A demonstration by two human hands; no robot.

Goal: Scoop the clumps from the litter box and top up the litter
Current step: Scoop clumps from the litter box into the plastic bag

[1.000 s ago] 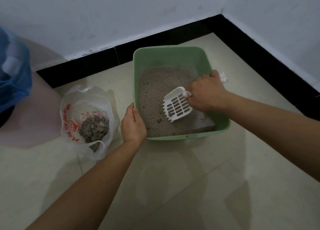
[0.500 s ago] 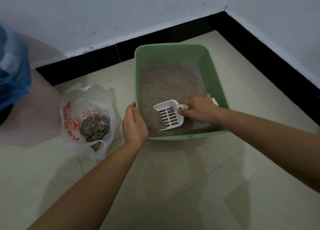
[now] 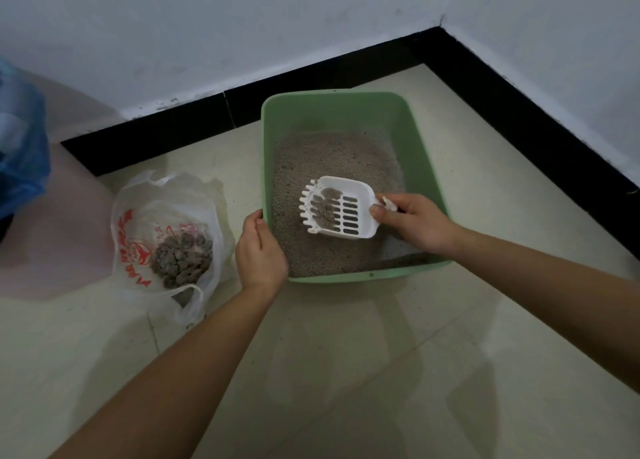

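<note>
A green litter box (image 3: 426, 147) stands on the floor in the room's corner, with grey litter (image 3: 332, 161) inside. My right hand (image 3: 412, 223) grips the handle of a white slotted scoop (image 3: 353, 213), held level just above the litter. Grey clumps (image 3: 327, 207) lie in the scoop's front half. My left hand (image 3: 259, 254) holds the box's near left rim, fingers curled over the edge. To the left, a white plastic bag with red print (image 3: 138, 251) lies open on the floor with a pile of grey clumps (image 3: 181, 259) in it.
A blue plastic bag (image 3: 20, 147) sits at the far left edge. Black skirting (image 3: 519, 112) runs along both white walls behind and to the right of the box. Pale floor tiles (image 3: 346, 372) stretch toward me.
The scoop swept from the box's right side to the near left, dipped into the litter, and is now lifted with clumps in it. My left hand stayed on the rim.
</note>
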